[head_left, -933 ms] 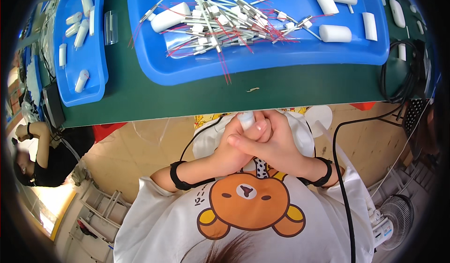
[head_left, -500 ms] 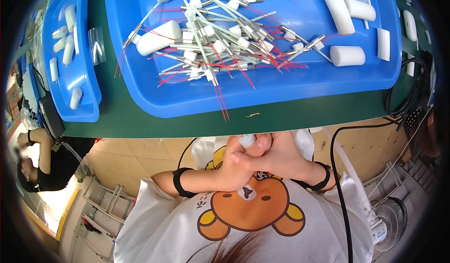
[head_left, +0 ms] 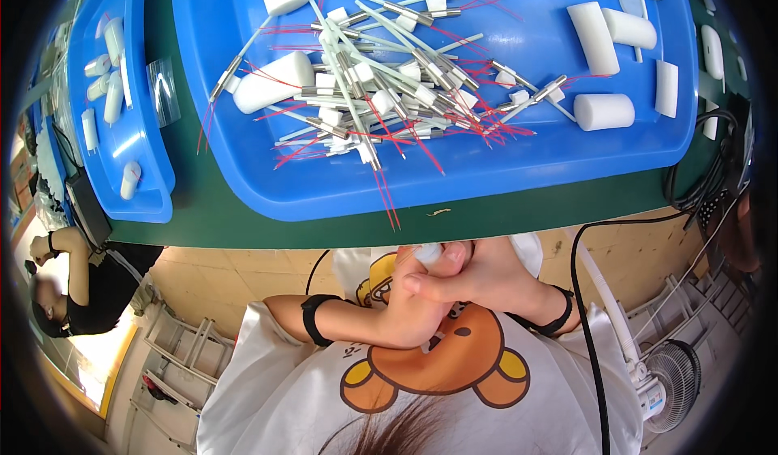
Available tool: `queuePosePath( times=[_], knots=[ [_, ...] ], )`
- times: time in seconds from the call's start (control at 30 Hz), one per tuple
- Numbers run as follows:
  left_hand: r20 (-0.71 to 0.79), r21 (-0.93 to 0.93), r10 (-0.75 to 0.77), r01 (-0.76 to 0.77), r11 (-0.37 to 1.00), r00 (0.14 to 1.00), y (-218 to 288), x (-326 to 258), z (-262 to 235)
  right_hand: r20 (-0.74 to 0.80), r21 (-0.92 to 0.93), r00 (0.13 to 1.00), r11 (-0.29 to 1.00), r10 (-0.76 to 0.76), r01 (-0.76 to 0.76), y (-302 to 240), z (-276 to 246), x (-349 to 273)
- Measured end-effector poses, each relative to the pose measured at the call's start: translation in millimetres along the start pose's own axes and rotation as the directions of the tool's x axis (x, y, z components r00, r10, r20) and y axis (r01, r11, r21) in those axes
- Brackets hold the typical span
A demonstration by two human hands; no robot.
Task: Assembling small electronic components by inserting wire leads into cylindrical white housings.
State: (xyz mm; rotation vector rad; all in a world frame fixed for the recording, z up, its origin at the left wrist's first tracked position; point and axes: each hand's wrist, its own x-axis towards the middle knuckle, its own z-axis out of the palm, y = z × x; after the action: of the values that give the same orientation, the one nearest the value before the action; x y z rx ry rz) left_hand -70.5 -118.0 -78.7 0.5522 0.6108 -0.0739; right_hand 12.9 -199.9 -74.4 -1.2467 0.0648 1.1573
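My left hand point(head_left: 413, 313) and my right hand point(head_left: 486, 277) are pressed together in front of my chest, below the table's near edge. Between their fingertips sits a small white foam piece point(head_left: 427, 252), gripped by both. Above them on the green table point(head_left: 243, 220) lies a large blue tray point(head_left: 340, 187) with a heap of thin metal probes point(head_left: 381, 98) that carry white sleeves and red wires. White foam cylinders point(head_left: 604, 111) lie scattered on the tray, mostly at its right and top.
A second blue tray point(head_left: 121, 147) with several white foam pieces lies at the left. Black cables point(head_left: 697, 187) coil at the table's right edge, and one runs down past my right arm. A fan point(head_left: 668, 382) stands on the floor at lower right. Another person point(head_left: 73, 293) sits at far left.
My view has shifted so the big tray sits lower and closer. My clasped hands have stayed together at my chest, with the left fingers now wrapped over the right.
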Motion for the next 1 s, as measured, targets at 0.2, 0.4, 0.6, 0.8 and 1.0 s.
queuePosePath(
  times=[0.2,0.4,0.6,0.8,1.0],
  knots=[
    [-0.046,0.129,-0.063,0.068,0.989,0.997,10,-1,-7,0.050,-0.033,0.997,0.997,0.065,-0.064,-11,7,7],
    [0.119,0.242,-0.161,0.129,0.962,0.980,28,7,-26,0.026,-0.080,0.999,0.996,-0.029,0.031,3,15,9],
    [0.241,0.193,-0.302,0.260,0.946,0.922,44,4,-41,0.169,0.080,0.983,0.994,0.066,-0.080,10,19,1],
    [0.514,0.234,-0.365,0.282,0.930,0.777,81,-5,-34,0.360,0.029,0.909,0.976,-0.211,0.215,-1,25,-15],
    [0.689,0.382,-0.381,0.138,0.914,0.616,113,-9,-22,0.302,-0.266,0.655,0.598,-0.693,0.756,-30,40,-22]
  ],
)
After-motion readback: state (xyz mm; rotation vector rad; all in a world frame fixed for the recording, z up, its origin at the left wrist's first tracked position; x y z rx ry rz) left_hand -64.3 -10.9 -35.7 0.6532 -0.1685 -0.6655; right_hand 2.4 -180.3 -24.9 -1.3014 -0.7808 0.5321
